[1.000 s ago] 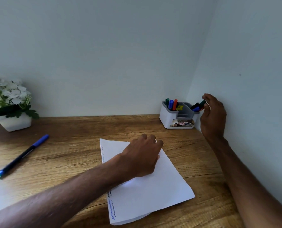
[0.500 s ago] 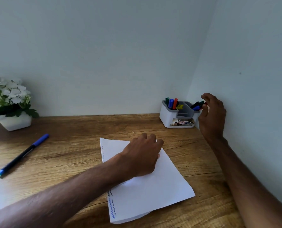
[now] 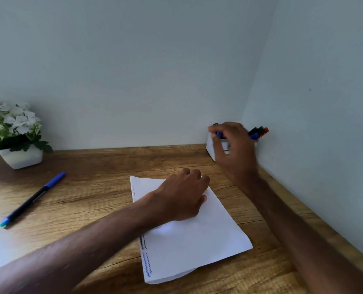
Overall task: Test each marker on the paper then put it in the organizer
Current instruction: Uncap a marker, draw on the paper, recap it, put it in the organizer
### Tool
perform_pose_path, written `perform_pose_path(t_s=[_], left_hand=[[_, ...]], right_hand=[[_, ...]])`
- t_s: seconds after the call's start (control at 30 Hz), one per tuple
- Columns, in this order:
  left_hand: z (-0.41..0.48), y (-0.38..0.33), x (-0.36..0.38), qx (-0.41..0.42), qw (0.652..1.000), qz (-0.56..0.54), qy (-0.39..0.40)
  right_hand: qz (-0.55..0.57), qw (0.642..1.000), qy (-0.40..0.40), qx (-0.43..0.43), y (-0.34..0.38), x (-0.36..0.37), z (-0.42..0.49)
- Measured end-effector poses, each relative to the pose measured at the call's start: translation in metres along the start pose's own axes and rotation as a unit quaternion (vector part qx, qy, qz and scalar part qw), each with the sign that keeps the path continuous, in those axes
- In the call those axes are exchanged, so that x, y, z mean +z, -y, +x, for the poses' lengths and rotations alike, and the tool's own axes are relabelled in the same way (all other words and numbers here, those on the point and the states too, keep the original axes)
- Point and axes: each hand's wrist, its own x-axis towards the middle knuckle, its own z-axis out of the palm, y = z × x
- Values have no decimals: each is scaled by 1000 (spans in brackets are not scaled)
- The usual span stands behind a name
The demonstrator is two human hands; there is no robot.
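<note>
I see paper flat on the wooden table; using it as reference for everything. Left hand rests on the paper's upper half, fingers loosely curled, nothing visible in it; forearm crosses the paper's left edge. Wavy test lines run down that left edge, blue and dark ones lowest. Organizer sits beyond the paper's far right corner, in the corner where the walls meet; only its white left wall and right rim show. Right hand is in front of it, covering most of it, fingers curled, thumb pointing down; it's motion-blurred, so I can't tell whether it pinches anything. A blue marker tip shows just behind its fingers; capped markers, dark, green, blue and red, lean out past the hand on the wall side. Loose marker, blue cap and teal end, lies well left of the paper, apart from both hands. Flower pot stands further left and back.
</note>
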Motion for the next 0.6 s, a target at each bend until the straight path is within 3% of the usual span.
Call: perform_pose_path(t_s=[0.13, 0.33, 0.6], left_hand=[[-4, 13, -8, 11, 998, -55, 10], [-35, 43, -18, 3, 996, -50, -70], [-108, 113, -32, -193, 965, 1, -180]], right_hand=[[27, 996, 66, -62, 21, 18, -10], [19, 991, 103, -85, 34, 28, -17], [85, 961, 240, -110, 73, 26, -29]])
